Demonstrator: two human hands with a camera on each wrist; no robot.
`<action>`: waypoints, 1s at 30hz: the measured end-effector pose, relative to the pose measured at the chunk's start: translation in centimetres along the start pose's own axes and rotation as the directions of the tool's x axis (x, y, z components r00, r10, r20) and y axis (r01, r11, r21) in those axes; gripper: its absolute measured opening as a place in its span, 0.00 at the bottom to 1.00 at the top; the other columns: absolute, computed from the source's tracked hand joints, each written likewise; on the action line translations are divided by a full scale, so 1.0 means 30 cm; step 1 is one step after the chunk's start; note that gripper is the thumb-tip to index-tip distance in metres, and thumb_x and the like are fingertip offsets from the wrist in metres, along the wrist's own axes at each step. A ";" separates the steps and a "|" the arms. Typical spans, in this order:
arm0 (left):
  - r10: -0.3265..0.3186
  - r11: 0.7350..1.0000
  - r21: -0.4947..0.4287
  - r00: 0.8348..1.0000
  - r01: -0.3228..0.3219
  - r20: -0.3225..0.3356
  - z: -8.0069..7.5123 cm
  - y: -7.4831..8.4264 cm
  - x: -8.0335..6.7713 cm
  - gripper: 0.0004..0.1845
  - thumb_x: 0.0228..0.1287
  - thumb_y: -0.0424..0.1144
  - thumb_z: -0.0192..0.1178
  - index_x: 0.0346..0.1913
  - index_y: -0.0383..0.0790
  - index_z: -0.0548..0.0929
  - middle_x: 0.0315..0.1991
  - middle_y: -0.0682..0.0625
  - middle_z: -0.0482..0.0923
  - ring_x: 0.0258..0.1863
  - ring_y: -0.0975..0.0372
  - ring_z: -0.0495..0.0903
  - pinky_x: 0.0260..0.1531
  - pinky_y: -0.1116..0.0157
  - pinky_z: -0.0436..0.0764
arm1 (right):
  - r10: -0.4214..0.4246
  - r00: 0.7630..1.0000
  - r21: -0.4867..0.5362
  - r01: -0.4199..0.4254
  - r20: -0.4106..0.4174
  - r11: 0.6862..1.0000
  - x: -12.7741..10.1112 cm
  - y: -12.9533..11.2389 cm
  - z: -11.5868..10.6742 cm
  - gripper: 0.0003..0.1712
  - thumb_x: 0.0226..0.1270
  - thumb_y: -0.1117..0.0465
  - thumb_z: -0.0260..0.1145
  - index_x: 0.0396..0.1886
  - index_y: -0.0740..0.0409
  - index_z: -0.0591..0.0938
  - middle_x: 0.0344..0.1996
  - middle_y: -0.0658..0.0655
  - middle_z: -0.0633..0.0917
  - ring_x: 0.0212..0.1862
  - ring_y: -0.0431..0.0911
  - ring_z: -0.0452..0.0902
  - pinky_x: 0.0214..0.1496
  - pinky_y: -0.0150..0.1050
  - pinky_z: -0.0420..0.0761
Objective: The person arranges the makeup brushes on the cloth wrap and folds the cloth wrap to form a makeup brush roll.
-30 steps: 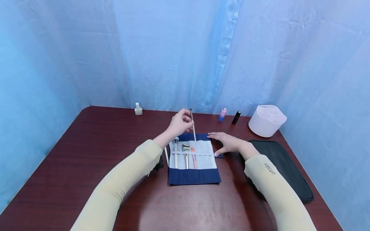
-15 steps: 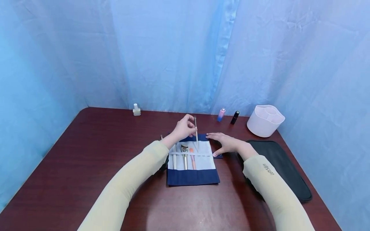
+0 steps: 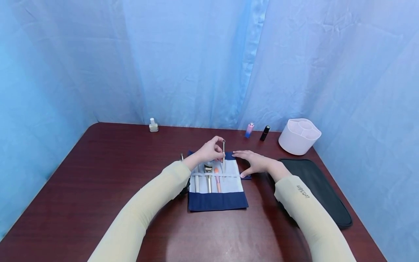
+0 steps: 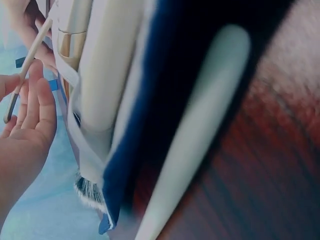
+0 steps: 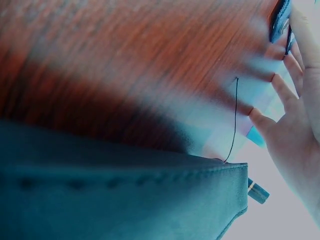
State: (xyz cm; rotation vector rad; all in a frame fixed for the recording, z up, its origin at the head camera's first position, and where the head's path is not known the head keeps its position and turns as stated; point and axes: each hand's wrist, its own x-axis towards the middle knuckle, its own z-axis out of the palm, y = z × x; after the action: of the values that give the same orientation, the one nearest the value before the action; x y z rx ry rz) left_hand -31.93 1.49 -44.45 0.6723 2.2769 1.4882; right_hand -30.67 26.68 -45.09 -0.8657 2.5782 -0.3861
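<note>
My left hand [image 3: 211, 151] pinches a thin makeup brush [image 3: 224, 165] upright, tip up. Its lower handle overlaps the pale elastic strap [image 3: 232, 175] of the brush roll [image 3: 217, 202]. Under that strap lie a white-handled brush [image 3: 197, 183], a flat brush with a shiny ferrule [image 3: 208, 182] and a pink brush [image 3: 218, 183]. In the left wrist view the white-handled brush's dark and white bristles [image 4: 90, 192] stick out past the roll. My right hand [image 3: 253, 162] rests at the roll's right edge, fingers spread, holding nothing.
A loose pale handle [image 4: 200, 135] lies left of the roll. Behind stand a nail polish bottle [image 3: 153, 126], a pink-blue tube [image 3: 249, 130] and a black tube [image 3: 265, 133]. At right are a white organizer cup [image 3: 296, 140] and a flat black case [image 3: 314, 189].
My left hand has moved right and toward me, lowering the thin brush from above the roll down to the strap, right of the pink brush. The right hand stays at the roll's edge.
</note>
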 end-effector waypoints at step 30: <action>0.005 0.968 0.245 0.983 -0.051 0.186 -0.022 -0.032 0.001 0.15 0.61 0.40 0.64 0.49 0.37 0.82 0.34 0.51 0.82 0.32 0.63 0.78 0.33 0.69 0.76 | -0.008 1.000 -0.009 0.008 0.001 1.000 0.003 0.021 0.007 0.54 0.51 0.35 0.68 0.73 0.48 0.58 0.73 0.53 0.55 0.73 0.53 0.48 0.70 0.56 0.55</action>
State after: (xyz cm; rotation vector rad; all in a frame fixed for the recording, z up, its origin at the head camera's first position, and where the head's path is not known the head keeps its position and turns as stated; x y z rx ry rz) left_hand -32.48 0.68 -45.07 0.8768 2.3373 1.1084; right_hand -30.98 27.08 -45.53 -0.8790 2.5780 -0.3765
